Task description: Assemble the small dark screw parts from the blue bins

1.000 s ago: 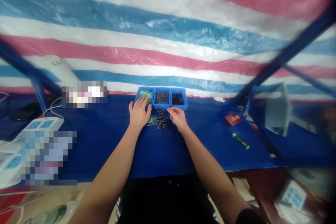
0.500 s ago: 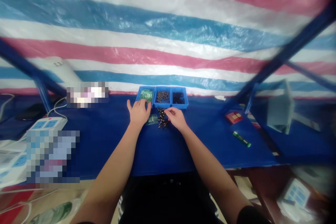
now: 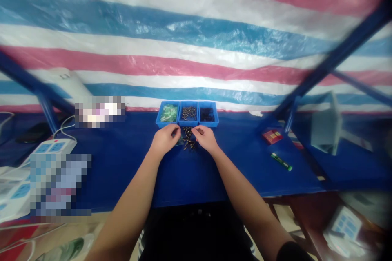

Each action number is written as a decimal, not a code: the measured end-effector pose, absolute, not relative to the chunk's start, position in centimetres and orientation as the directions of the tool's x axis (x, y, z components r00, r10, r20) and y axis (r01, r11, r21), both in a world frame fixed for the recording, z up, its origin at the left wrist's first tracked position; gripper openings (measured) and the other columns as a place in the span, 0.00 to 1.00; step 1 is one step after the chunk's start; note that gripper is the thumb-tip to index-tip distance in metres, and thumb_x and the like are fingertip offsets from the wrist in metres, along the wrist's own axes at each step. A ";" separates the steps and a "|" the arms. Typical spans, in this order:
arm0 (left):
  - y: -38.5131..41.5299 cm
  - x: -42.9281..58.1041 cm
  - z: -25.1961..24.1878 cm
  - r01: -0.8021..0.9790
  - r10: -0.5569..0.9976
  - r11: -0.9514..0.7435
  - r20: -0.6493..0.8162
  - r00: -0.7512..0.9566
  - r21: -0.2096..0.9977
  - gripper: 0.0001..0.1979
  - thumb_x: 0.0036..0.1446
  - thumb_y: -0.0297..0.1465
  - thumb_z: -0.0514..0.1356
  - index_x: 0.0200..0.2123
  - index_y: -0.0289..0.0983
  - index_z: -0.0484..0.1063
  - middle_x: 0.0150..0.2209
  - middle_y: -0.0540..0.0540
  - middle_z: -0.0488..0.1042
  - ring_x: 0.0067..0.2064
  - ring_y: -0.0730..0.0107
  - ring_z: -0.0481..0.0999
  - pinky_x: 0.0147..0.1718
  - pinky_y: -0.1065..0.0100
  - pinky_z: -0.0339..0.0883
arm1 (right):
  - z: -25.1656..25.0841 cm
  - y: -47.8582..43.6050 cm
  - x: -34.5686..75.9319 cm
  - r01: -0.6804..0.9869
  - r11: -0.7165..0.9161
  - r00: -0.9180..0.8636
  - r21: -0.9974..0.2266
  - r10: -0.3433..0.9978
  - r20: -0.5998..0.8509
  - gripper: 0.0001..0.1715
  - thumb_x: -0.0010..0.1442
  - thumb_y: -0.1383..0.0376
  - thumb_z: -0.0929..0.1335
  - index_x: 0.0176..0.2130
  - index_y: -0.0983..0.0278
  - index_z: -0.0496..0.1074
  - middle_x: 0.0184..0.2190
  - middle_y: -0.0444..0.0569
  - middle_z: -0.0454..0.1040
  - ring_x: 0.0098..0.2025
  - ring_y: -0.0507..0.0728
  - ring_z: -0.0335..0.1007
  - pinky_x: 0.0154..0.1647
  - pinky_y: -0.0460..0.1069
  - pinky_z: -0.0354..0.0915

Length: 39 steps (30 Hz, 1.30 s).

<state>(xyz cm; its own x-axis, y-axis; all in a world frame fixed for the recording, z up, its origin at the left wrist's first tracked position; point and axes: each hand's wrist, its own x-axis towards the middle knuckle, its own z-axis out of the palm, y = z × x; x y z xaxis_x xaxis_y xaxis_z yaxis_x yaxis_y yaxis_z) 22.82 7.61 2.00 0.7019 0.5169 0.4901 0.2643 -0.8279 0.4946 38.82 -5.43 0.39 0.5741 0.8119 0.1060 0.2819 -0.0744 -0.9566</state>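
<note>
1. Flanking a loose heap of small, dark, brassy-tipped parts (image 3: 189, 140), the person's left hand (image 3: 165, 140) and right hand (image 3: 206, 138) seem busy with fine fingertip handling.
2. Each grip is curled, thumb towards forefinger; whether either pinches a part, one cannot tell.
3. The heap lies on the smooth, dark blue counter (image 3: 190, 183), just in front of three shallow, rectangular blue bins, apparently plastic, standing side by side.
4. The left bin (image 3: 165, 124) holds flat, glossy, pale-green pieces; the middle bin (image 3: 188, 123), rounded brassy-and-dark pieces; the right bin (image 3: 210, 124), matt black ones too small to make out.
5. The next move probably calls for a light, precise pinch, since the heaped parts are slim and tangled.
</note>
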 end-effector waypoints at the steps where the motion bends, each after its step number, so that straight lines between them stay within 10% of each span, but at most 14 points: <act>1: 7.7 22.6 2.1 0.248 0.490 -0.830 0.442 0.751 0.500 0.09 0.58 0.36 0.57 0.38 0.42 0.75 0.36 0.45 0.76 0.37 0.64 0.75 0.37 0.66 0.67 | 0.4 -5.5 38.9 0.284 -0.074 0.574 -0.956 0.812 0.108 0.15 0.57 0.54 0.66 0.33 0.61 0.75 0.18 0.41 0.70 0.21 0.52 0.66 0.27 0.47 0.61; 12: 10.1 21.6 0.8 0.292 0.457 -0.815 0.245 0.855 0.501 0.30 0.45 0.46 0.67 0.51 0.41 0.74 0.36 0.44 0.75 0.34 0.62 0.76 0.34 0.65 0.70 | 0.4 -5.6 38.9 0.334 -0.097 0.562 -0.938 0.819 0.115 0.15 0.59 0.54 0.65 0.34 0.61 0.75 0.19 0.41 0.70 0.22 0.52 0.67 0.29 0.47 0.62; 31: 5.3 24.7 2.5 -0.183 0.731 -0.198 0.270 0.627 0.963 0.21 0.45 0.37 0.71 0.42 0.35 0.75 0.32 0.46 0.76 0.32 0.69 0.75 0.33 0.67 0.71 | 0.7 -5.4 38.8 0.287 0.095 0.550 -0.953 0.798 0.245 0.16 0.54 0.53 0.70 0.33 0.63 0.78 0.32 0.48 0.78 0.32 0.55 0.72 0.35 0.48 0.66; 39: 10.3 22.7 1.4 -0.130 0.963 -0.204 0.175 -0.205 0.970 0.13 0.56 0.34 0.55 0.21 0.37 0.59 0.16 0.57 0.57 0.18 0.79 0.61 0.18 0.75 0.55 | 0.3 -4.9 40.1 0.143 0.164 0.734 -0.976 0.644 0.216 0.17 0.54 0.53 0.70 0.34 0.64 0.78 0.35 0.48 0.79 0.39 0.57 0.74 0.45 0.51 0.67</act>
